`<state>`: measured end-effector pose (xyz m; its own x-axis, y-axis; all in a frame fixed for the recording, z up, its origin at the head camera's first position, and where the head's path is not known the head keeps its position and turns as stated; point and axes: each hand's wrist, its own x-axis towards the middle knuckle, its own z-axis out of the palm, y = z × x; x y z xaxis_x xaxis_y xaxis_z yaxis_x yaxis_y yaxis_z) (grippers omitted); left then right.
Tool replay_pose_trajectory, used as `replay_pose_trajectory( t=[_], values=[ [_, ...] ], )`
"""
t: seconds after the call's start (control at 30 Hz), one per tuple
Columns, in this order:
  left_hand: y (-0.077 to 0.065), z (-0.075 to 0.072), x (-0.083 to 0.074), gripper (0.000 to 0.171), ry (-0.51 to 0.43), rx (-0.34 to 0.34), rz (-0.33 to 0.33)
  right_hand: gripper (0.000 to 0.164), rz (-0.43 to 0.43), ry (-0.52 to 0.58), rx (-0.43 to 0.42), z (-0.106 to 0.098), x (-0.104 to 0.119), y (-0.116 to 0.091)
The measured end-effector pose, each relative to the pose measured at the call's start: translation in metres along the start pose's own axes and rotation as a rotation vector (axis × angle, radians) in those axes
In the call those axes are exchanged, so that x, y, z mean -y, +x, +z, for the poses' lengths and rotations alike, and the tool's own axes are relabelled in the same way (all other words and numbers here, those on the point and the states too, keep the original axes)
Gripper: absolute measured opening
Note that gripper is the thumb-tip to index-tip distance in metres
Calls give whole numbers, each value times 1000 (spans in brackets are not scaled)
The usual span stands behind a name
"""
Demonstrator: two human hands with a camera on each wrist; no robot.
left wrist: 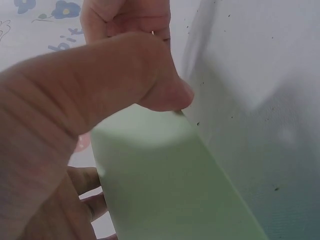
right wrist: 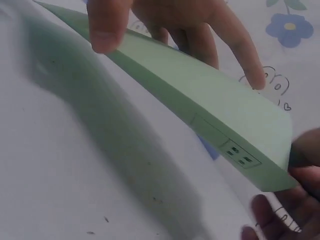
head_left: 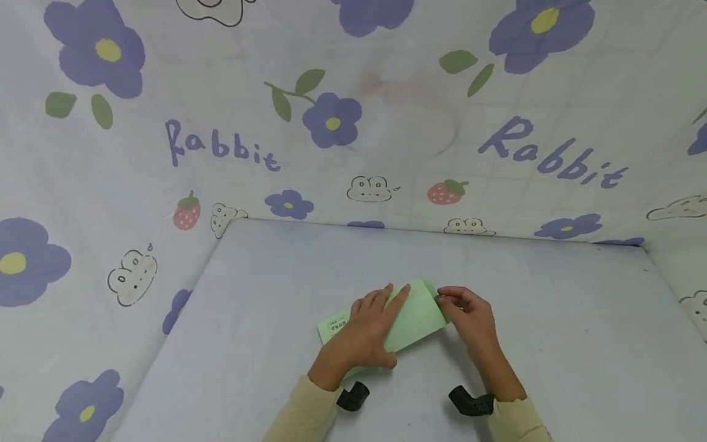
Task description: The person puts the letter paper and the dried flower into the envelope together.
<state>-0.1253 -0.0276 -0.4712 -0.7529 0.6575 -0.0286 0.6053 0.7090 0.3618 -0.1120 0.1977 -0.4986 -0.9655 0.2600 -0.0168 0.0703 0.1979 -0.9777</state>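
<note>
A light green cardboard folder (head_left: pixel 415 316) lies slanted over the white tabletop, a printed label (head_left: pixel 337 324) at its left end. In the right wrist view, print also runs along the narrow side of the folder (right wrist: pixel 215 131). My left hand (head_left: pixel 367 331) grips it across its width, thumb (left wrist: pixel 165 95) over the near edge and fingers spread towards the far side. At the right end, my right hand (head_left: pixel 469 313) pinches the folder's edge with curled fingers. A small dark bit (head_left: pixel 438 298) shows at those fingertips, its kind hidden by them.
The white tabletop (head_left: pixel 265 294) reaches back to a hanging cloth (head_left: pixel 397 147) printed with flowers, strawberries and lettering. More of this cloth hangs at both sides. Black curved wrist mounts (head_left: pixel 471 402) stick out beside both cream sleeves (head_left: pixel 306 408).
</note>
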Motion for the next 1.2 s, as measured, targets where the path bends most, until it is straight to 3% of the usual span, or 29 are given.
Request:
replay_pose_trajectory(
  t=[0.23, 0.63, 0.87, 1.07, 1.2],
  values=[
    [1, -1, -1, 124, 1, -11, 15, 25, -45, -75, -107, -3, -1, 7],
    [1, -1, -2, 124, -3, -12, 17, 18, -195, -101, 22, 1, -3, 10],
    [2, 2, -1, 125, 2, -21, 3, 48, -164, -44, 152, -2, 0, 2],
    [1, 5, 3, 124, -24, -14, -10, 46, -169, 31, 0, -11, -3, 0],
    [2, 9, 10, 121, -35, -6, -25, 47, -149, 2, -42, -17, -11, -2]
  ],
)
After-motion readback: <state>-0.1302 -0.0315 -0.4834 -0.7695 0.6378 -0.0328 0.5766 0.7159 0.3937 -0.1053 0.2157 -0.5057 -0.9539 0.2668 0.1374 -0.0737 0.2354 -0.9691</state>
